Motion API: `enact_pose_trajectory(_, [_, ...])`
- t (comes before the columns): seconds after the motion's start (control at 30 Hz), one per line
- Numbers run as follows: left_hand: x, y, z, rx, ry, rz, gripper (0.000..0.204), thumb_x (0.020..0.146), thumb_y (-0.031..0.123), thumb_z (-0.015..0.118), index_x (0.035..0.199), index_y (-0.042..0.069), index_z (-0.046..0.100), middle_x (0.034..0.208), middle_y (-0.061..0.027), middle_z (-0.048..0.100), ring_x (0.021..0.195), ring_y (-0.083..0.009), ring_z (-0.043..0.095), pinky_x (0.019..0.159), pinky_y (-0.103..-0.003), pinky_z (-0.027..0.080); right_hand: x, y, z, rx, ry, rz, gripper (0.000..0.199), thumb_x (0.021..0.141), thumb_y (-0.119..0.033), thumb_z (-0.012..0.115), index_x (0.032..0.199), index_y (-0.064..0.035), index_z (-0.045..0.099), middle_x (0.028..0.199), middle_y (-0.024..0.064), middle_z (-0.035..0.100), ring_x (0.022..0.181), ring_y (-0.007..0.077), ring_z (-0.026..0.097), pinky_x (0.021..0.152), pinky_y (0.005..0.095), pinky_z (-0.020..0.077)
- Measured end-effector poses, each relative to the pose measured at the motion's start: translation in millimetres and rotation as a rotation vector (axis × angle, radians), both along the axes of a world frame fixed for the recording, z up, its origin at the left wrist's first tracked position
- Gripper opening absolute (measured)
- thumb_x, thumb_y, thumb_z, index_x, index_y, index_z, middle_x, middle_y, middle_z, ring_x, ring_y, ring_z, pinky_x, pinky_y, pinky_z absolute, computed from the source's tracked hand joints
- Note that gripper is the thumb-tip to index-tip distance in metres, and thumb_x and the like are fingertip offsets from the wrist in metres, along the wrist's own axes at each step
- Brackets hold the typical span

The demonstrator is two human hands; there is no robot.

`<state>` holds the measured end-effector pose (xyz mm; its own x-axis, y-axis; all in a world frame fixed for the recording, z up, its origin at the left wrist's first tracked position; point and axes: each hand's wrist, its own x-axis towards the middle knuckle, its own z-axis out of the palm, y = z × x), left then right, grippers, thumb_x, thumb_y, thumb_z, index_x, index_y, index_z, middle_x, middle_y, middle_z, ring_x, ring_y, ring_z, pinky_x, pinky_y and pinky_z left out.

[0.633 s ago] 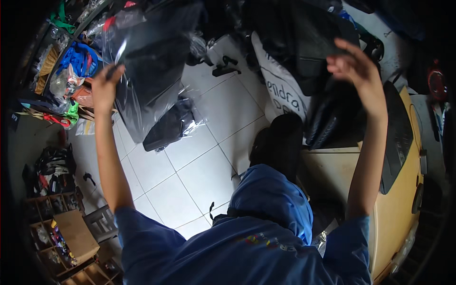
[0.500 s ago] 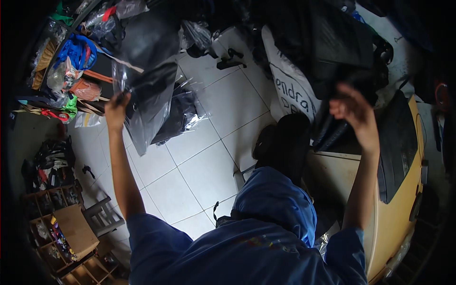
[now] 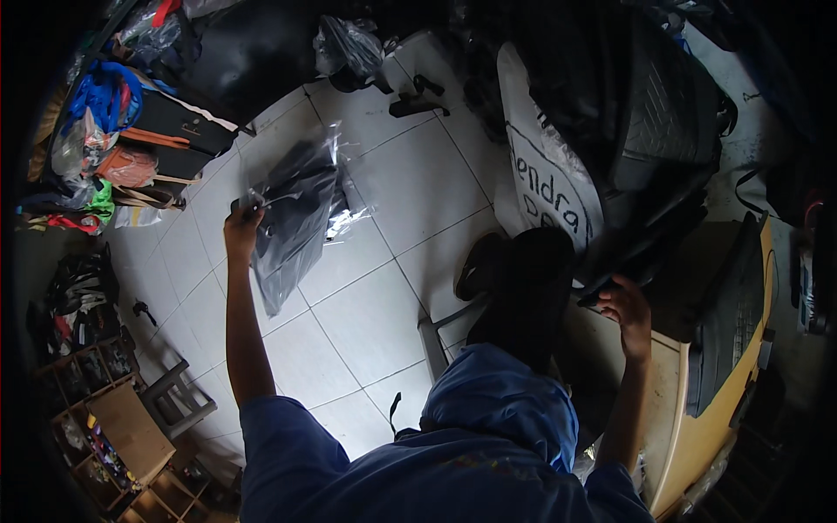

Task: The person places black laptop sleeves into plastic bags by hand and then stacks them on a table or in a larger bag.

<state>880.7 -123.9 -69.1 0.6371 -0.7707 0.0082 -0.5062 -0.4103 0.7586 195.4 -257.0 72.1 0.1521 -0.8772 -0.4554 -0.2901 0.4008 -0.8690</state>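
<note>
- one dark plastic bag (image 3: 295, 248), slanting away rightward, is being pinched at its left edge by the nearer left hand (image 3: 242, 234)
- right hand (image 3: 626, 315) is being held half-curled, hold unclear

Left hand (image 3: 242, 231): one
Right hand (image 3: 626, 315): one
Dark plastic-wrapped packages (image 3: 295, 240) at the left hand: at least one, overlap obscuring the count
White sack (image 3: 549, 179) with black lettering: one
Cardboard box (image 3: 132, 433): one
Grey stool-like frames (image 3: 165, 403): two, one partly hidden
Blue strap bundle (image 3: 98, 103): one
</note>
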Motion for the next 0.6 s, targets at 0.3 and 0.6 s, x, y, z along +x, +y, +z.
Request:
enact_pose_trajectory(0.3, [-42.2, -189.1, -44.2, -0.188, 0.087, -0.101, 0.023, 0.081, 0.012, 0.067, 0.102, 0.002, 0.065, 0.086, -0.0063, 0.065, 0.078, -0.0123, 0.059, 0.071, -0.026, 0.046, -1.2, -13.0, -7.9, 0.004, 0.000, -0.054, 0.035, 0.090, -0.012, 0.053, 0.120, 0.0048, 0.050, 0.094, 0.0131, 0.063, 0.081, 0.0182, 0.063, 0.069, 0.0277, 0.0499])
enact_pose_trajectory(0.6, [-65.2, -305.9, -66.7, -0.331, -0.522, -0.240, 0.029, 0.064, 0.012, 0.075, 0.092, 0.006, 0.068, 0.077, -0.0142, 0.059, 0.079, -0.0329, 0.055, 0.073, -0.040, 0.045, -7.8, -17.3, -0.5, 0.011, 0.022, -0.032, 0.029, 0.089, -0.005, 0.053, 0.116, 0.0058, 0.052, 0.091, 0.0136, 0.064, 0.080, 0.0201, 0.064, 0.069, 0.0292, 0.0511])
